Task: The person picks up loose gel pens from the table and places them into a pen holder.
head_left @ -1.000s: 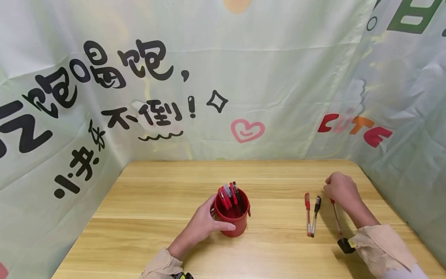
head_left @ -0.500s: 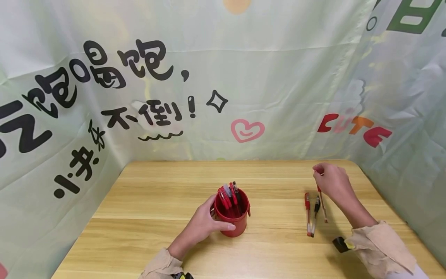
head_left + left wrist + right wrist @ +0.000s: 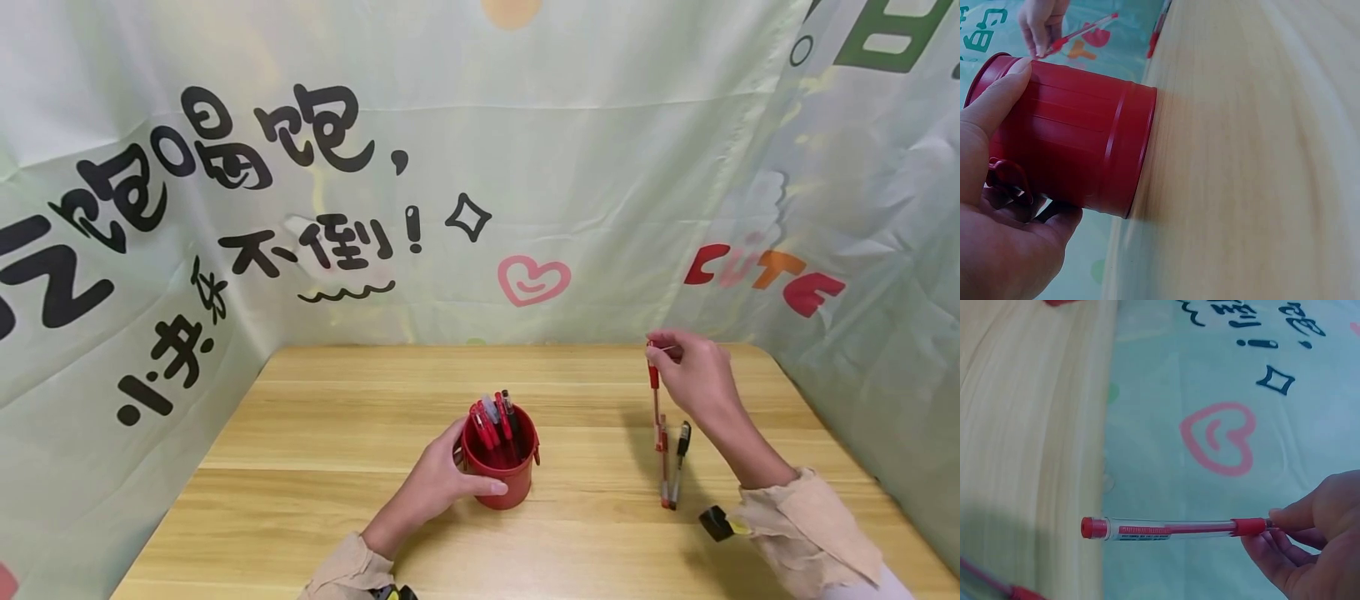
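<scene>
In the head view my left hand [image 3: 435, 483] grips the side of a small red bucket [image 3: 508, 487], thumb across its front. The bucket [image 3: 1085, 131] stands upright on the table, and several red, black and clear pens [image 3: 491, 421] lean inside it. My right hand [image 3: 697, 375] pinches a red gel pen [image 3: 655, 396] by the end beside its red grip. Its clear barrel [image 3: 1204, 529] and red end plug point down toward the table. Below it lie a red pen [image 3: 663, 471] and a black pen [image 3: 679, 462], side by side.
The wooden table [image 3: 337, 433] carries the bucket at its middle and the two loose pens at right. A printed cloth [image 3: 600, 192] hangs behind and along both sides. A black device [image 3: 716, 523] sits at the right sleeve.
My right hand has lifted the red pen off the right of the table and carried it left and up, over the loose pens. The left hand and bucket have stayed put.
</scene>
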Motion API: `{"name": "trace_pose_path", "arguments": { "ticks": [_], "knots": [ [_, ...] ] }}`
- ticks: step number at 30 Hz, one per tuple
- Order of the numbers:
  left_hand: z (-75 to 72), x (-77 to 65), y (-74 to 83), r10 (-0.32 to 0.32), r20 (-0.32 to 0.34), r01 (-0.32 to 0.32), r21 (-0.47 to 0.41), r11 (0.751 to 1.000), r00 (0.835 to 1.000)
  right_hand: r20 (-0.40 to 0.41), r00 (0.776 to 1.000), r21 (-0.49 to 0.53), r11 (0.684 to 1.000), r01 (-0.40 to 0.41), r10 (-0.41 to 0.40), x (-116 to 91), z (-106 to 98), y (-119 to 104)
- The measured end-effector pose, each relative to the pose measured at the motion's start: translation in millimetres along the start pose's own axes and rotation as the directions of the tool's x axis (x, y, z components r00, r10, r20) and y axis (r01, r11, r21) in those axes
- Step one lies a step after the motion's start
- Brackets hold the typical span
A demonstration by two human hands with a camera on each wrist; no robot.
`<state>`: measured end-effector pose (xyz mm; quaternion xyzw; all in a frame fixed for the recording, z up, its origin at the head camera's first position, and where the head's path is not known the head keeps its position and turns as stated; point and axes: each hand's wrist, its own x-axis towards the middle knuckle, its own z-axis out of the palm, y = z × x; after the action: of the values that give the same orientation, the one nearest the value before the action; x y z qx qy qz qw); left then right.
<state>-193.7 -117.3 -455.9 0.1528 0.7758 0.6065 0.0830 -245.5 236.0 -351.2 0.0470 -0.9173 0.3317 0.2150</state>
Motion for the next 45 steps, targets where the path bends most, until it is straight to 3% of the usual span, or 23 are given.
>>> {"name": "trace_pose_path", "arguments": {
  "ticks": [11,17,32,38,45],
  "knots": [
    [-0.7,-0.1,-0.5,-0.006,0.0,0.006,0.008,1.0,1.0,-0.002,0.999,0.093,0.994,0.052,-0.052,-3,5,-37],
    [-0.4,-0.4,-0.5,-0.006,0.0,0.006,0.01,1.0,1.0,-0.042,0.994,0.157,0.981,0.111,-0.105,-5,9,-55],
    [-0.3,-0.2,-1.2,-0.007,0.003,0.007,0.01,1.0,1.0,-0.132,0.977,0.319,0.926,0.199,-0.165,-7,22,-91],
    [-0.9,0.5,-1.5,-0.017,-0.001,0.017,0.014,1.0,1.0,-0.156,0.972,0.397,0.89,0.222,-0.173,-10,31,-100],
    [-0.7,1.0,-2.3,-0.011,-0.005,0.011,0.02,1.0,1.0,-0.133,0.977,0.457,0.865,0.21,-0.167,-14,45,-103]
  ]
}}
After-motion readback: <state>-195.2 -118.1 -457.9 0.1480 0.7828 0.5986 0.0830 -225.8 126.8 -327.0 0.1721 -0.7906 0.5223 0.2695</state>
